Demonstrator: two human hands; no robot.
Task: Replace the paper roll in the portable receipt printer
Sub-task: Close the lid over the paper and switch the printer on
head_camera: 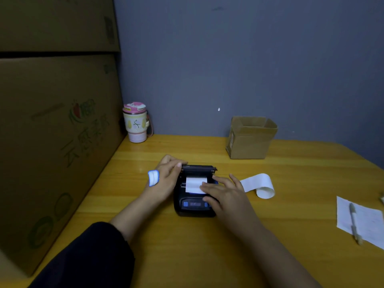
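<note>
A yellow wooden table (pixel 291 183) stands in a corner of grey-blue wall, printed cardboard cartons (pixel 52 132) stacked at 9 o'clock, their lettering too dim to read. At centre the black receipt printer (pixel 195 204) lies open, white paper (pixel 194 183) inside. The left hand (pixel 166 179) grips its cover; the right hand (pixel 223 194) presses flat, fingers spread, on the paper. A loose paper strip (pixel 259 185) curls at 3 o'clock, a tumbler (pixel 137 121) at 11

A dark, loose sleeve (pixel 89 254) covers the left upper arm and ends near the elbow (its fabric looks black in this dim light). Both forearms and both hands are bare, the right arm sleeveless in view.
</note>
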